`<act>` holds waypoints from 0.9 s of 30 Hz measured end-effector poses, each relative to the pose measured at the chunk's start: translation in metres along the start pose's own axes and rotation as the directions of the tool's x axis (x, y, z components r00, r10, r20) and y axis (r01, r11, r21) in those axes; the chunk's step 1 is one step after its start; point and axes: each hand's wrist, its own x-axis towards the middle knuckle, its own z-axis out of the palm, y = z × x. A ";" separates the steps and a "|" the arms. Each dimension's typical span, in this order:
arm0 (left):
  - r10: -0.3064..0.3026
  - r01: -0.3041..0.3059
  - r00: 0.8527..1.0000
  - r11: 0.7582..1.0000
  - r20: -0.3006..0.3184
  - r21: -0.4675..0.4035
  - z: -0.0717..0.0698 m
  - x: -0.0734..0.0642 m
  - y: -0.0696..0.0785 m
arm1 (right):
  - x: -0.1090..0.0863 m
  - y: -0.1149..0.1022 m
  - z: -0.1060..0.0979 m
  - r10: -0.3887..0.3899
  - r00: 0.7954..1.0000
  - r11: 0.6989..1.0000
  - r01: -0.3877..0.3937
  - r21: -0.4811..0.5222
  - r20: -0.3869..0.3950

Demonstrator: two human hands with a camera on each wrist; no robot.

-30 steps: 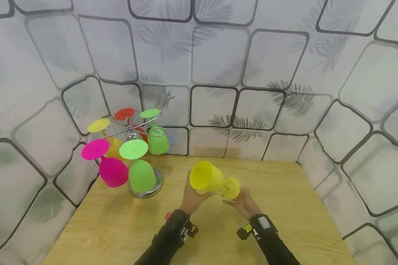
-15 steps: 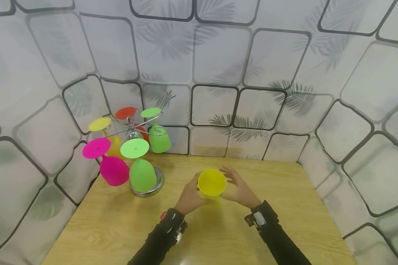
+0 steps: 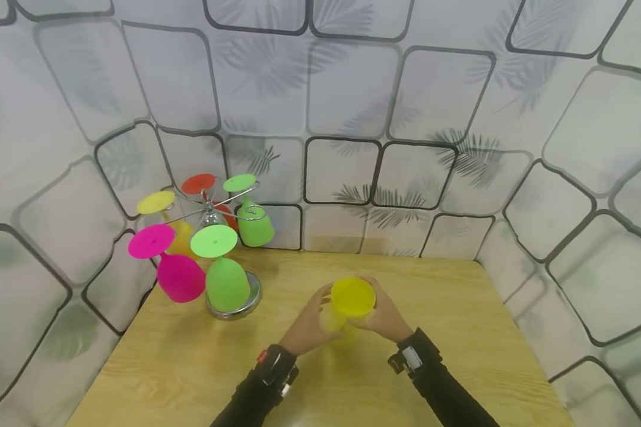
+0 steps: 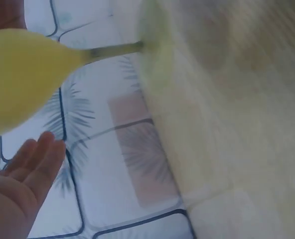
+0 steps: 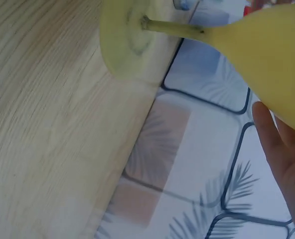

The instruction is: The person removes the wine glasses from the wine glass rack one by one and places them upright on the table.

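Observation:
A yellow plastic goblet [image 3: 353, 298] stands upright in my right hand [image 3: 387, 315], its mouth facing up at the head camera. The right fingers curl round the far side of the bowl and the thumb lies across its near side. In the right wrist view, fingertips [image 5: 262, 112] lie against the goblet's bowl [image 5: 272, 55]. My left hand [image 3: 305, 327] is beside the goblet with its fingers loosely extended. The left wrist view shows a gap between those fingers [image 4: 45, 159] and the bowl [image 4: 23, 79]. The round foot [image 5: 120, 42] points down toward the table.
A chrome rack [image 3: 256, 296] stands at the table's left, with several goblets hanging upside down: a pink one [image 3: 180, 277], a green one [image 3: 227, 284] and others. One curled hook [image 3: 255, 212] sticks out toward the right. Patterned curtain walls [image 3: 347, 172] enclose the wooden table [image 3: 448, 332].
The goblet has turned from lying sideways to upright, then shifted slightly right. My right hand has moved from its foot to its bowl; my left hand has let go of it.

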 end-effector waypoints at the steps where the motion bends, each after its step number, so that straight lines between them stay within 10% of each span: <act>1: -0.016 0.016 1.000 1.000 -0.008 0.018 0.000 -0.003 -0.002 | 0.002 0.007 -0.002 0.006 1.000 1.000 -0.006 -0.002 -0.026; 16: -0.127 0.127 0.992 0.992 -0.023 -0.012 0.005 -0.039 -0.032 | 0.111 0.080 0.019 0.091 0.982 0.990 -0.108 -0.095 -0.164; 27: -0.078 0.083 0.992 0.995 -0.100 0.045 -0.005 -0.046 -0.037 | 0.138 0.088 0.069 0.049 0.995 0.999 -0.050 -0.010 -0.091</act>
